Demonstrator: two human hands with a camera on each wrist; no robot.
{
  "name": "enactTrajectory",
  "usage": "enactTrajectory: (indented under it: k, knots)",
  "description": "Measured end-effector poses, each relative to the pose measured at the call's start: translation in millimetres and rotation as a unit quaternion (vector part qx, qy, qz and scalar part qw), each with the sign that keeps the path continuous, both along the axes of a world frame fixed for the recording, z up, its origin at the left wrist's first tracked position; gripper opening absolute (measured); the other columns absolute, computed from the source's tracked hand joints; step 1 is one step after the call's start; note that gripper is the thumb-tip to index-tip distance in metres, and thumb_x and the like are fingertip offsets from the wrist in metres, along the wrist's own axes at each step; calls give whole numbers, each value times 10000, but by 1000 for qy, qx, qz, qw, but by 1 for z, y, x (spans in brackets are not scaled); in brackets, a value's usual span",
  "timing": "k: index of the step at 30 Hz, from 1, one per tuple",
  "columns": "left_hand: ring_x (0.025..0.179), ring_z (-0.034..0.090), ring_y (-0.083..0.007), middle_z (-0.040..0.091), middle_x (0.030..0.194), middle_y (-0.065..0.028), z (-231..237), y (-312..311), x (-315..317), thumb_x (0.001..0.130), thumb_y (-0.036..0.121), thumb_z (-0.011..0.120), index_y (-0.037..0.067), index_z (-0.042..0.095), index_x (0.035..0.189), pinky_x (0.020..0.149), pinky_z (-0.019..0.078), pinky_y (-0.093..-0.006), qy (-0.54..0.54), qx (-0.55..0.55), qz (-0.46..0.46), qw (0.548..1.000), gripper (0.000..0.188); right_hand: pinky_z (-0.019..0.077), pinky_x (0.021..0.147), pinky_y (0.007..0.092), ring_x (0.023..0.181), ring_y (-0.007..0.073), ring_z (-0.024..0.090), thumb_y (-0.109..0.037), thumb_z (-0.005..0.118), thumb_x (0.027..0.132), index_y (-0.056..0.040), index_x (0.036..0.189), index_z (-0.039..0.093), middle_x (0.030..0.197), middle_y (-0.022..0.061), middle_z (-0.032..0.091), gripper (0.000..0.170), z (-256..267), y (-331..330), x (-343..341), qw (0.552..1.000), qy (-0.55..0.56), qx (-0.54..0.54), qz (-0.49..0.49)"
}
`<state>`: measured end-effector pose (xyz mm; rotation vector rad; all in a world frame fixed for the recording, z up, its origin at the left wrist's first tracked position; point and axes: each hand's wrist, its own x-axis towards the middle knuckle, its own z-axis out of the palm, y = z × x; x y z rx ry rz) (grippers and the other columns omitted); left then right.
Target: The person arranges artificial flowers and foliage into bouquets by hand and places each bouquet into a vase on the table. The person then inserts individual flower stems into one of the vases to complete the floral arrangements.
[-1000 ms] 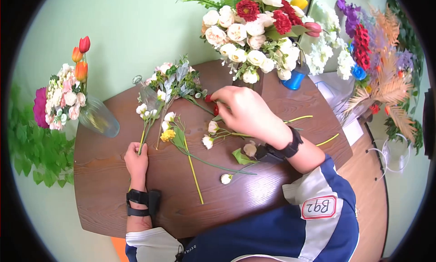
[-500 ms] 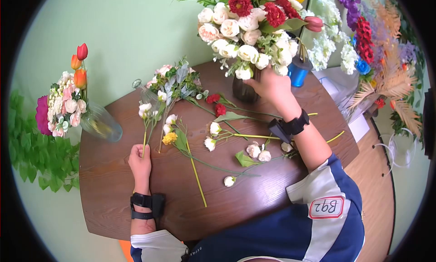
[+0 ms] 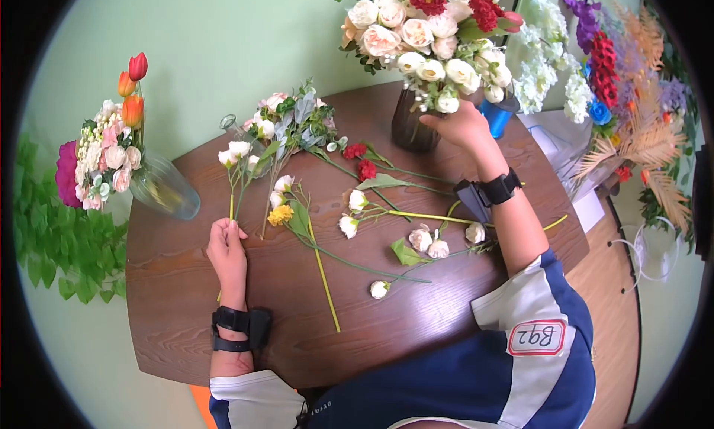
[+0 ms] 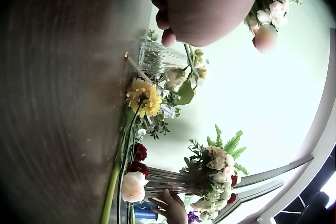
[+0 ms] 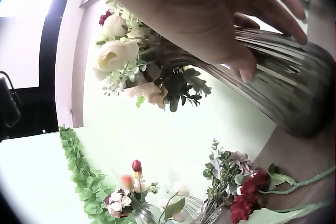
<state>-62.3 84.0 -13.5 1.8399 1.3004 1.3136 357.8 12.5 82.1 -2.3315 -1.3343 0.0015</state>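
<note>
My left hand (image 3: 227,256) pinches the stem (image 3: 231,206) of a spray of white flowers (image 3: 236,152), held upright over the left of the table. My right hand (image 3: 467,126) is at the back, against a dark ribbed glass vase (image 3: 413,124) that bears a big bouquet of cream roses (image 3: 416,33) and red blooms. In the right wrist view, thumb and fingers (image 5: 245,65) lie on opposite sides of the ribbed vase (image 5: 294,85). White blossoms partly cover that hand in the head view. Two red flowers (image 3: 366,169) lie just in front of the vase.
Loose stems lie across the table (image 3: 282,347): a yellow flower (image 3: 280,215), white flowers (image 3: 348,225) and pale roses (image 3: 420,239). A glass vase (image 3: 167,191) with tulips leans at left. A mixed bouquet (image 3: 297,120) lies at the back; a blue pot (image 3: 497,117) stands right.
My right hand let go of the red flowers, which now lie on the table, and went back to the vase. Vase and bouquet have shifted rightward. The left hand still holds its stem.
</note>
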Motion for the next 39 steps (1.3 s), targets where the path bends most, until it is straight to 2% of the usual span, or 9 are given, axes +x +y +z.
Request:
enactTrajectory:
  k: [3,5,10,16,20,24,29,32,39]
  knots:
    - [595,477,-46,526,645,-7,7,-5,3,907,96,483,-6,512,850,552,389,-201,-5,19,16,1000,120,498,756,388,893,320,619,-445,664,724,-16,1147,502,937,188,634,624,-6,3,3,1000,27,7,-2]
    - [584,485,-51,530,634,-8,4,-5,-1,903,101,490,-1,513,840,545,393,-207,-2,13,20,1000,122,507,721,386,850,333,625,-424,644,755,-16,1025,590,892,179,642,493,-8,5,-4,995,-90,-47,-12]
    - [539,528,-90,548,569,-27,-10,2,-3,878,106,525,16,521,801,535,414,-228,56,-70,2,996,119,502,691,417,800,366,615,-391,643,760,21,846,638,846,224,621,421,8,-15,-51,979,-56,-127,148]
    - [560,499,-45,540,599,13,-6,-2,-3,873,114,544,20,527,806,537,397,-196,136,-33,1,990,117,483,725,418,866,342,604,-385,708,685,15,963,565,861,192,623,508,-3,-30,-104,915,-64,-140,373]
    - [554,474,-31,519,591,23,6,-5,2,885,118,533,19,523,821,518,376,-188,79,31,3,996,118,470,750,419,892,344,588,-118,715,639,-64,1192,442,1139,218,524,619,-26,-34,-125,860,-58,-124,492]
    - [525,459,-48,494,577,3,19,-12,4,894,123,526,18,507,816,490,364,-206,29,71,43,996,132,504,659,387,829,302,616,59,545,661,-78,1029,574,910,153,594,393,-35,-24,-130,862,-98,0,496]
    - [523,435,-18,488,578,31,18,-12,4,902,122,519,22,501,823,474,333,-181,23,50,45,997,128,414,856,405,978,310,523,64,546,638,-39,1025,591,979,156,558,402,-13,-12,-129,908,-153,-2,391]
    - [529,454,-21,515,585,27,15,-9,5,895,106,525,18,504,837,486,353,-183,23,24,46,998,107,424,860,401,997,335,519,50,527,644,18,1066,556,1015,173,554,424,-1,4,-160,827,-13,136,546]
    - [544,450,-27,517,607,19,-2,5,-4,857,103,576,15,519,829,519,388,-186,-10,-3,54,999,108,445,814,400,976,310,540,-219,618,776,-13,1016,579,1024,143,566,319,-59,64,-215,803,-56,134,577]
